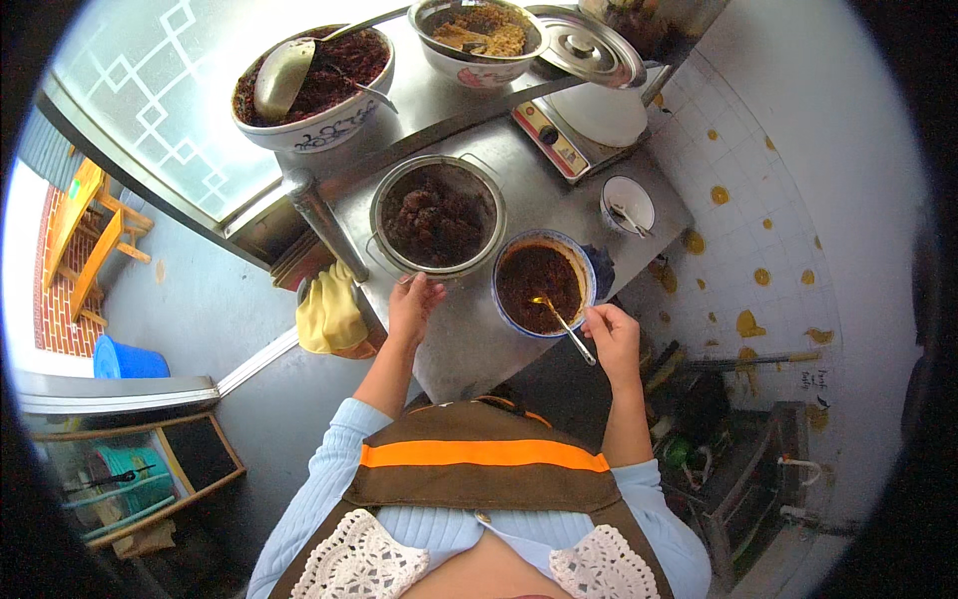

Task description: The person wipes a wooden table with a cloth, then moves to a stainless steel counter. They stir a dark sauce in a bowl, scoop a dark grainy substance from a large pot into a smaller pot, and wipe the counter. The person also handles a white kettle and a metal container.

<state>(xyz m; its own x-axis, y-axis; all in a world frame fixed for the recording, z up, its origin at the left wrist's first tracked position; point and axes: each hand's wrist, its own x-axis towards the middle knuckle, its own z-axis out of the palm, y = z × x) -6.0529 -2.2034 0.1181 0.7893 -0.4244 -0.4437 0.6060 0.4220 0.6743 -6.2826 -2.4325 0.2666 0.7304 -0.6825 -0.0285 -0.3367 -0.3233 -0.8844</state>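
On the steel table stands a metal pot (438, 216) of dark, lumpy food. My left hand (416, 298) has its fingers at the pot's near rim and wire handle; whether they grip it is unclear. To its right is a blue-rimmed bowl (507, 311) of dark red-brown paste, with a metal spoon (566, 329) leaning over its near edge. My right hand (614, 337) is at the bowl's right rim beside the spoon, fingers curled; its hold on the rim cannot be made out. A small white bowl (627, 196) with a spoon sits farther right.
On the raised shelf are a large bowl (314, 135) of dark paste with a ladle, a bowl (479, 71) of yellowish food and a metal lid (591, 49). A portable cooker (550, 142) stands below. A yellow cloth (329, 314) hangs left of the table.
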